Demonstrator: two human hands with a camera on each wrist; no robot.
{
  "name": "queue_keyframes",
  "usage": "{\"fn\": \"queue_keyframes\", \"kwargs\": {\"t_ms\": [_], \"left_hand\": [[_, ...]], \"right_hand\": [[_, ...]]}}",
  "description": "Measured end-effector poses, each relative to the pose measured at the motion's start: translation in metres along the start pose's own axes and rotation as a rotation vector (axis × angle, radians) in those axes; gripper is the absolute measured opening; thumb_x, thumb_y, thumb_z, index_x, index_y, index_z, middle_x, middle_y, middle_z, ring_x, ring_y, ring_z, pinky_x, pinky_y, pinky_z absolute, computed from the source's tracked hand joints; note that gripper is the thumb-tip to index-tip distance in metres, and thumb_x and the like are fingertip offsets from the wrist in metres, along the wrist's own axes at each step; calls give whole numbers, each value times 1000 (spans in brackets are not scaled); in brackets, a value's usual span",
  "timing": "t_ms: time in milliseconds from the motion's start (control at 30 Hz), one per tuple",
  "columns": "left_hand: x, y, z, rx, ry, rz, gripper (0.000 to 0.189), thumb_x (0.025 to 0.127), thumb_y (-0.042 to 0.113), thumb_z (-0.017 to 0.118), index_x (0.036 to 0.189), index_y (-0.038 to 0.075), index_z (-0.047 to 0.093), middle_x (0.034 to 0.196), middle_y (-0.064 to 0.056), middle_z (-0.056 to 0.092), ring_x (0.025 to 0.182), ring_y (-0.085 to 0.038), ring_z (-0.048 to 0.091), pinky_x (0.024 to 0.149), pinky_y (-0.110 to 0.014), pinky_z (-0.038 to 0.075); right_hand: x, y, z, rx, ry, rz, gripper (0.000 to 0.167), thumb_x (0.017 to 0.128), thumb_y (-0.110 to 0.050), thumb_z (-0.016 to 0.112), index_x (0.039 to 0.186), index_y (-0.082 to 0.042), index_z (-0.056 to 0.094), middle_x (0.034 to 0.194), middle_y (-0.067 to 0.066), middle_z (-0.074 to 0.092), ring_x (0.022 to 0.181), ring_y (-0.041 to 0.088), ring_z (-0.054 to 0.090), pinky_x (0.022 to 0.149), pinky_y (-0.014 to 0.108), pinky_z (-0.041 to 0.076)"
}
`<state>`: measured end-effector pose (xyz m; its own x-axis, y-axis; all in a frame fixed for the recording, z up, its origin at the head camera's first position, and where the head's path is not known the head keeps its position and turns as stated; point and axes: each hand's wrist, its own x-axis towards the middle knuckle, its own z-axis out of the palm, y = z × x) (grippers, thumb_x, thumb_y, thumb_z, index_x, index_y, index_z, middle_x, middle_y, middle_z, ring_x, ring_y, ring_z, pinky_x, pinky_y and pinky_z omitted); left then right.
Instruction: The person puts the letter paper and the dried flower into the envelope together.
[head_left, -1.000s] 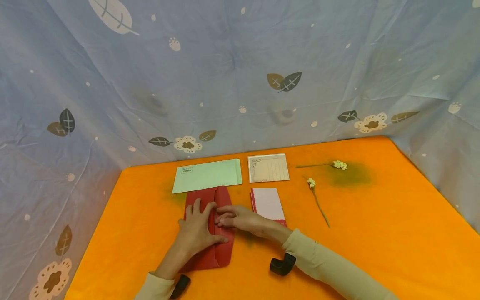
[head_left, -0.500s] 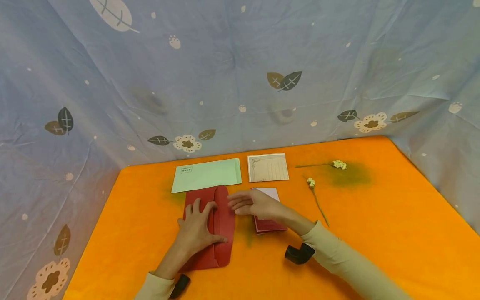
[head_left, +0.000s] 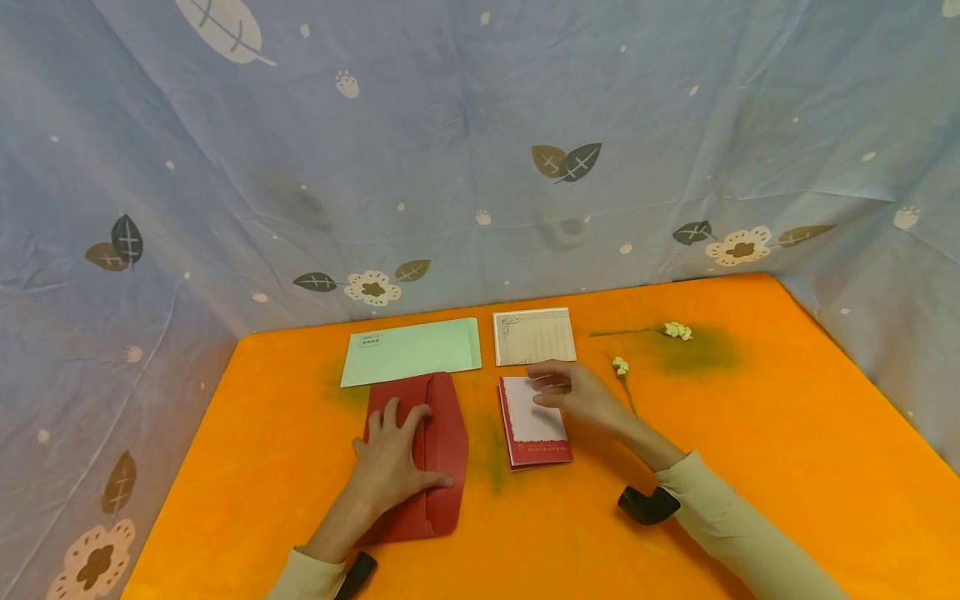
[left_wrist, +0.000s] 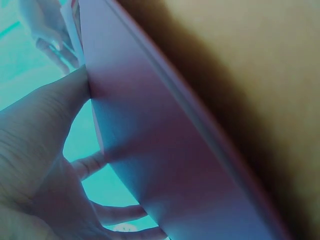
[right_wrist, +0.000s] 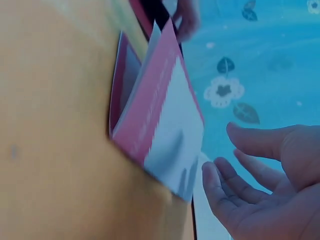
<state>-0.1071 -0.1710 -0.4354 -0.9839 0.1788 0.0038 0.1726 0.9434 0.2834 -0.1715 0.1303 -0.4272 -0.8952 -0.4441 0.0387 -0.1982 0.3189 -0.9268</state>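
A red envelope lies on the orange cloth with its long flap spread out to the right. My left hand rests on it, fingers spread, fingertips and thumb pressing near the flap's fold. In the left wrist view the same fingertips touch the envelope's surface. Over the right edge of a folded pink-and-white card hovers my right hand, fingers loosely bent and holding nothing. The right wrist view shows the card standing slightly ajar at its fold, a gap between it and the fingertips.
A pale green envelope lies behind the red one. To its right is a cream lined card. Two small dried flower stems lie at the right. A patterned curtain stands behind the table.
My right hand has left the red envelope's flap and moved right, to above the folded card, uncovering the flap. My left hand stays in place on the envelope.
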Motion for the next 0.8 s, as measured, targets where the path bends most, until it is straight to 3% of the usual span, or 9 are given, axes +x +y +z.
{"fn": "queue_keyframes", "kwargs": {"t_ms": [200, 500, 800], "left_hand": [[-1, 0, -1, -6, -6, -7, 94, 55, 65, 86, 131, 24, 49, 144, -25, 34, 122, -44, 35, 76, -73, 40], [-3, -1, 0, -10, 1, -16, 95, 54, 66, 86, 131, 24, 49, 141, -23, 36, 121, -43, 36, 75, -72, 41], [-2, 0, 1, -6, 2, -9, 95, 53, 64, 87, 131, 25, 49, 143, -24, 35, 122, -43, 36, 77, -75, 39]], "right_hand": [[-3, 6, -12, -124, 59, 7, 48, 85, 1, 73, 129, 10, 55, 126, 26, 59, 115, 40, 57, 97, 50, 47], [-5, 13, -10, -271, 3, 64, 73, 77, -18, 84, 137, 6, 49, 128, 21, 58, 115, 36, 56, 98, 50, 45], [-8, 13, -3, -520, -20, -16, 81, 72, -15, 88, 138, 8, 46, 129, 26, 54, 114, 40, 53, 99, 53, 43]]}}
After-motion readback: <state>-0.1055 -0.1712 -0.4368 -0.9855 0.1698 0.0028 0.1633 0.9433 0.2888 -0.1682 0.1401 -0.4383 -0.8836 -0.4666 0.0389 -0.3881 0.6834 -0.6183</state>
